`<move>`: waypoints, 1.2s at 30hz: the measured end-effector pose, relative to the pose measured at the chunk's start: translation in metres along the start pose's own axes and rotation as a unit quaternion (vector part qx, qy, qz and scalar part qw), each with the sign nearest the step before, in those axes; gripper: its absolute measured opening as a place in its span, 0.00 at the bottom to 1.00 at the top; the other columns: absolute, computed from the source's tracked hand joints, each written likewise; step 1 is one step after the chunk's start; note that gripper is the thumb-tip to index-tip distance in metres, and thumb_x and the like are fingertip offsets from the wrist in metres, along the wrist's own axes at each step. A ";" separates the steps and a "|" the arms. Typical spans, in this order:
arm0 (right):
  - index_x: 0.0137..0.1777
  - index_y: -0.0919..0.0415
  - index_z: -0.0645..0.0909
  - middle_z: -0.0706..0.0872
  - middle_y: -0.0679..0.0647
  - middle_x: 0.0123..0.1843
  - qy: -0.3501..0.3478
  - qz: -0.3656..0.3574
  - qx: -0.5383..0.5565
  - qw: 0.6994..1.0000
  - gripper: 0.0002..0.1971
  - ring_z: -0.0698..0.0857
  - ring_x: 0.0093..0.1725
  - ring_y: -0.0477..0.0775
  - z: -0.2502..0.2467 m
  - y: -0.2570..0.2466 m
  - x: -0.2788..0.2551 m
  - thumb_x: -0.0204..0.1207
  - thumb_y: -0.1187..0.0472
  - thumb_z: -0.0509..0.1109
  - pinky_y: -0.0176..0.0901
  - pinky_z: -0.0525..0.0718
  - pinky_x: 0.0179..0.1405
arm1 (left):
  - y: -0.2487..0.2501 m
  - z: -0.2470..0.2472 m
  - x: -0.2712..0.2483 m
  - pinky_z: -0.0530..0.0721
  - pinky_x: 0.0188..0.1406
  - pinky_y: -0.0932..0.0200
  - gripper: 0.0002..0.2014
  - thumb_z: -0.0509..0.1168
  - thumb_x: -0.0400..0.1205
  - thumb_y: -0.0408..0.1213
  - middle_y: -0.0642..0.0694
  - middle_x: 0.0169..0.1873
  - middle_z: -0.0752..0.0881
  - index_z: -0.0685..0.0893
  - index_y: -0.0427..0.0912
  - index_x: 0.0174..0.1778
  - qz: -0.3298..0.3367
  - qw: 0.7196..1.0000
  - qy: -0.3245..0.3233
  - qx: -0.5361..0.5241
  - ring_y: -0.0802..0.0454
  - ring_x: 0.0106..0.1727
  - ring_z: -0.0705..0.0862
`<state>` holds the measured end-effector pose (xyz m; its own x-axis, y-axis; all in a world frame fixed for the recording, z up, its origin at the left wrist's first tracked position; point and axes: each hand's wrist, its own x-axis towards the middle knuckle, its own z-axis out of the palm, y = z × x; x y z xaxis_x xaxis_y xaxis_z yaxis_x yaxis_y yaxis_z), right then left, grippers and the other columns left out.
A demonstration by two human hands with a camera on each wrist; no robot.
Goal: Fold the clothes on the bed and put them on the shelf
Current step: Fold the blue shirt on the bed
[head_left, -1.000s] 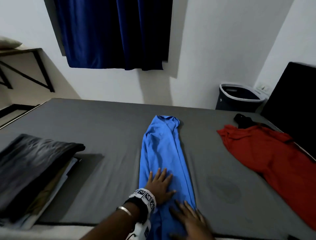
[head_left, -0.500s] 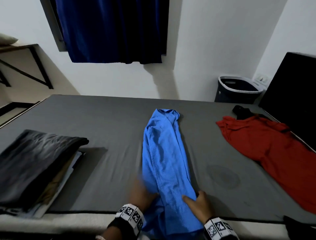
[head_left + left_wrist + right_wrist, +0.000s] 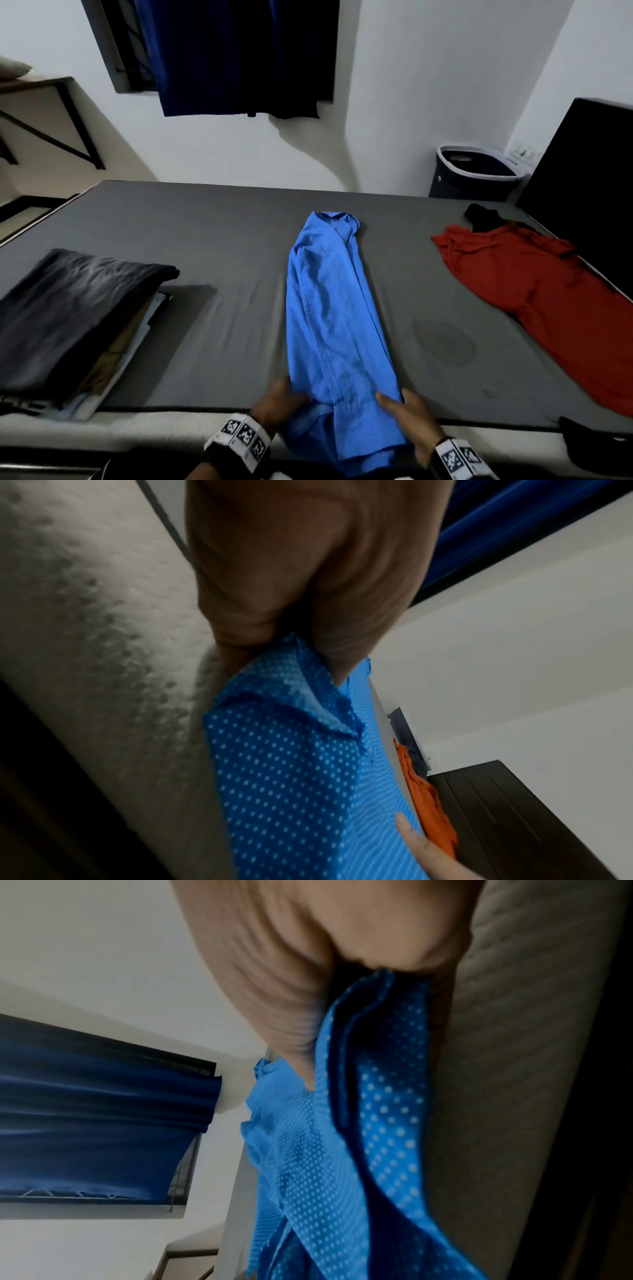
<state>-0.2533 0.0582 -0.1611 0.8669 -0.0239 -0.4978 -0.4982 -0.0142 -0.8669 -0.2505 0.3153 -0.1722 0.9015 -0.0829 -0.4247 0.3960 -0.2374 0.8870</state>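
A blue dotted garment (image 3: pixel 330 308) lies folded into a long narrow strip down the middle of the grey bed (image 3: pixel 205 257), its near end hanging over the front edge. My left hand (image 3: pixel 279 402) pinches the near left edge of the blue cloth (image 3: pixel 284 750). My right hand (image 3: pixel 407 416) grips the near right edge, thumb on top of the blue fabric (image 3: pixel 387 1096). A red garment (image 3: pixel 534 291) lies spread on the bed's right side. The wall shelf (image 3: pixel 44 85) is at the far left.
A stack of folded dark clothes (image 3: pixel 68 315) sits at the bed's near left. A small black item (image 3: pixel 483 217) lies by the red garment's top. A dark laundry basket (image 3: pixel 476 174) stands beyond the bed, a black headboard (image 3: pixel 582 192) on the right, a blue curtain (image 3: pixel 246 54) above.
Both hands slid from pressing flat on the blue strip to its near end at the bed's edge and took hold of it, one on each side.
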 end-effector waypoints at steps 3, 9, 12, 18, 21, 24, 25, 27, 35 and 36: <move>0.59 0.70 0.83 0.92 0.58 0.48 -0.002 -0.021 -0.019 1.000 0.20 0.90 0.48 0.54 -0.007 0.013 -0.004 0.70 0.62 0.80 0.38 0.86 0.40 | -0.009 0.001 -0.013 0.84 0.64 0.51 0.39 0.78 0.57 0.51 0.47 0.58 0.88 0.80 0.41 0.65 0.018 1.000 -0.005 -0.004 0.48 0.64 0.86; 0.53 0.54 0.81 0.89 0.46 0.51 0.004 -0.050 -0.084 0.995 0.59 0.86 0.53 0.46 -0.020 0.030 -0.011 0.17 0.22 0.78 0.42 0.80 0.57 | -0.021 -0.001 -0.031 0.76 0.73 0.61 0.50 0.83 0.64 0.55 0.56 0.72 0.79 0.66 0.48 0.79 0.033 0.998 -0.052 0.035 0.62 0.73 0.76; 0.65 0.57 0.80 0.89 0.49 0.58 -0.007 -0.033 -0.063 0.997 0.65 0.86 0.59 0.49 -0.027 0.039 -0.017 0.21 0.26 0.83 0.49 0.80 0.67 | -0.019 -0.001 -0.035 0.77 0.65 0.72 0.45 0.83 0.64 0.55 0.59 0.68 0.80 0.71 0.51 0.75 0.048 0.997 -0.042 0.047 0.68 0.69 0.78; 0.62 0.53 0.71 0.84 0.53 0.61 -0.002 -0.059 -0.092 0.994 0.50 0.86 0.53 0.48 -0.028 0.022 -0.034 0.39 0.42 0.91 0.33 0.81 0.53 | -0.021 0.000 -0.038 0.81 0.60 0.67 0.40 0.76 0.76 0.34 0.49 0.65 0.80 0.58 0.46 0.77 0.024 0.998 -0.008 0.049 0.64 0.60 0.84; 0.63 0.49 0.73 0.85 0.49 0.62 -0.029 -0.104 -0.118 0.987 0.30 0.89 0.48 0.45 -0.031 0.017 -0.037 0.67 0.71 0.81 0.37 0.82 0.52 | -0.019 0.002 -0.047 0.83 0.39 0.64 0.34 0.69 0.76 0.28 0.48 0.45 0.84 0.56 0.44 0.71 0.049 0.995 -0.010 0.082 0.62 0.34 0.86; 0.46 0.36 0.86 0.89 0.37 0.47 -0.068 -0.106 -0.173 0.977 0.27 0.85 0.48 0.35 -0.033 0.007 -0.041 0.76 0.77 0.69 0.22 0.75 0.50 | -0.013 -0.003 -0.052 0.79 0.41 0.63 0.26 0.60 0.75 0.28 0.52 0.38 0.85 0.69 0.55 0.67 0.105 0.981 -0.021 0.159 0.64 0.34 0.83; 0.40 0.38 0.88 0.90 0.39 0.46 -0.076 -0.099 -0.180 0.976 0.26 0.85 0.49 0.38 -0.034 0.006 -0.042 0.77 0.76 0.68 0.22 0.75 0.50 | -0.009 -0.007 -0.053 0.81 0.52 0.60 0.27 0.57 0.73 0.29 0.56 0.45 0.87 0.75 0.62 0.63 0.136 0.973 -0.028 0.182 0.64 0.45 0.85; 0.36 0.48 0.92 0.92 0.53 0.48 -0.092 -0.092 -0.173 0.976 0.20 0.85 0.51 0.49 -0.034 0.002 -0.038 0.77 0.72 0.67 0.27 0.76 0.50 | -0.005 -0.013 -0.058 0.76 0.71 0.58 0.29 0.54 0.73 0.30 0.62 0.56 0.87 0.83 0.69 0.58 0.189 0.961 -0.048 0.197 0.61 0.62 0.84; 0.43 0.64 0.93 0.89 0.55 0.59 -0.190 -0.033 -0.144 0.971 0.23 0.88 0.57 0.43 -0.044 -0.015 -0.037 0.77 0.83 0.57 0.26 0.80 0.51 | 0.003 -0.026 -0.062 0.72 0.77 0.58 0.21 0.60 0.79 0.37 0.51 0.66 0.85 0.82 0.40 0.69 0.265 0.896 -0.167 0.314 0.67 0.66 0.81; 0.47 0.66 0.92 0.90 0.55 0.60 -0.166 -0.032 -0.135 0.976 0.20 0.88 0.58 0.44 -0.041 -0.016 -0.039 0.78 0.80 0.58 0.28 0.82 0.51 | -0.002 -0.025 -0.064 0.76 0.74 0.56 0.16 0.64 0.79 0.39 0.49 0.58 0.89 0.88 0.43 0.61 0.284 0.884 -0.162 0.334 0.63 0.60 0.86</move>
<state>-0.2793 0.0184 -0.1264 0.8305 0.3113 -0.4620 -0.3889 -0.2699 -0.8809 -0.3050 0.3449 -0.1423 0.7823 -0.6190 -0.0701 -0.3934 -0.5782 0.7148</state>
